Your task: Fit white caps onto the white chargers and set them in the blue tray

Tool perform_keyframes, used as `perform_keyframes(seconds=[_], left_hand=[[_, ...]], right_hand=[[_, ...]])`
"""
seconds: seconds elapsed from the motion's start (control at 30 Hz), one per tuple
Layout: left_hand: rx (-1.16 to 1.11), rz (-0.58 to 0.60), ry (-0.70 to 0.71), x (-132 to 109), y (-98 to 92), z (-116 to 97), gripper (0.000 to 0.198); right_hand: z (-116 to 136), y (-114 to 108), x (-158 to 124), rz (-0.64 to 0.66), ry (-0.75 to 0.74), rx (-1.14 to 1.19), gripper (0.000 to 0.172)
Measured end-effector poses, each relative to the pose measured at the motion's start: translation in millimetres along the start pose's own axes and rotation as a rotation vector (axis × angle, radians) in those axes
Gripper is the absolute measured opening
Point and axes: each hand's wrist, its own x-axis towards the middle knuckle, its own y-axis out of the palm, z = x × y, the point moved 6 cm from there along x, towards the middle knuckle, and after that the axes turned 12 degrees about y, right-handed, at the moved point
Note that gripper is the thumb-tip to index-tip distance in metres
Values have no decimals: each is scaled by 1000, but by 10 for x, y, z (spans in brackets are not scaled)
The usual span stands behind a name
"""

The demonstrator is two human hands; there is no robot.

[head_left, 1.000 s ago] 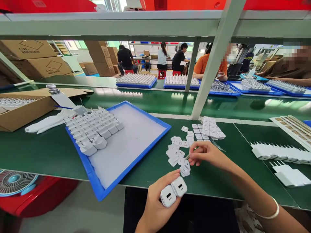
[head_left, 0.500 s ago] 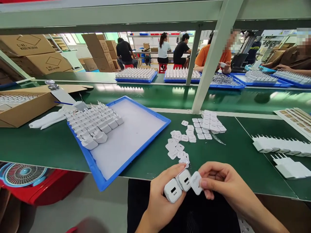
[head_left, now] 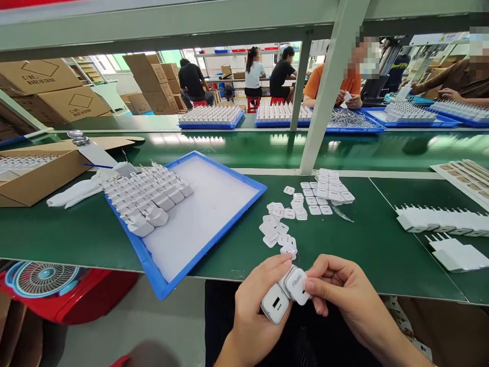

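Near the table's front edge, my left hand (head_left: 254,303) is closed around two white USB chargers (head_left: 274,306) held side by side, port ends facing up towards me. The left charger shows its dark USB slots. My right hand (head_left: 340,285) pinches a thin white printed cover plate (head_left: 296,284) by its edge. This plate lies over the face of the right charger and hides most of it. Beyond my hands are loose cover plates (head_left: 272,229), scattered on the green table, and a neat stack of plates (head_left: 330,186).
A blue-rimmed tray (head_left: 214,239) on the left carries many white chargers (head_left: 148,196). On the right stands a row of chargers (head_left: 443,220) with pins up. A metal post (head_left: 324,97) rises at the table's far side. Co-workers sit behind trays across the bench.
My right hand has brought the cover plate left onto the right charger's face, covering its slots. My left hand still holds both chargers. The view has shifted slightly.
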Motion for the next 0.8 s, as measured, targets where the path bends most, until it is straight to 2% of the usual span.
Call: perform_keyframes(seconds=[0.33,0.8], left_hand=[[13,-4,16,-12,-4,-29,50],[-43,38,-5,-20,25,-13,47]], right_hand=[[-22,1,-12,8,-22,2,24],[-49,-45,-6,3,32,4,35]])
